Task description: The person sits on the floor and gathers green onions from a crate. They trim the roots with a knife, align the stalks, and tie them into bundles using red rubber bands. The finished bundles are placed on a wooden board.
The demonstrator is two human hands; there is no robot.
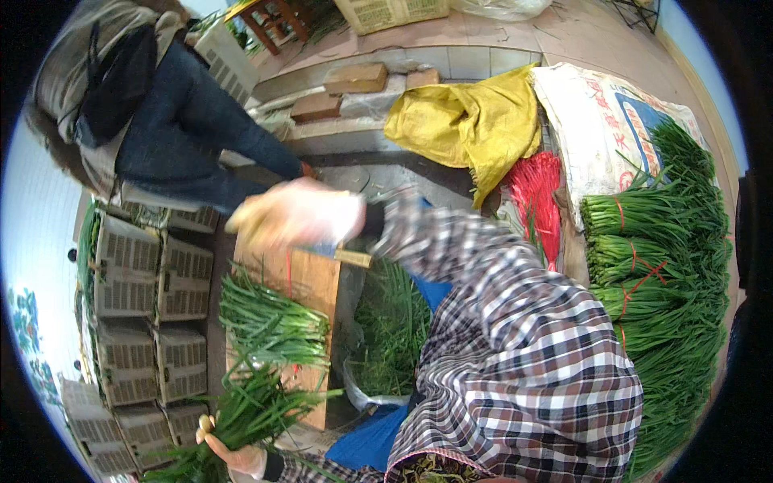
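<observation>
My left hand (232,453), with pale coverings on its fingertips, is closed around a loose bunch of long green chives (259,404) at the lower left. My right hand (296,214), in a pale glove, is blurred above the far end of a wooden board (314,278). Whether it holds anything cannot be told. Across the board lies a second bunch of green stalks (275,317), pale ends toward me. A red tie (288,275) lies beside that bunch. Under my right wrist is a small wooden piece (353,258), partly hidden.
Loose green trimmings (389,332) fill a plastic-lined container before me. Tied chive bundles (640,259) are piled at right by a white woven sack (592,133). Red ties (537,193) hang near a yellow sack (471,121). Stacked crates (127,265) stand left; a person (181,115) is beyond.
</observation>
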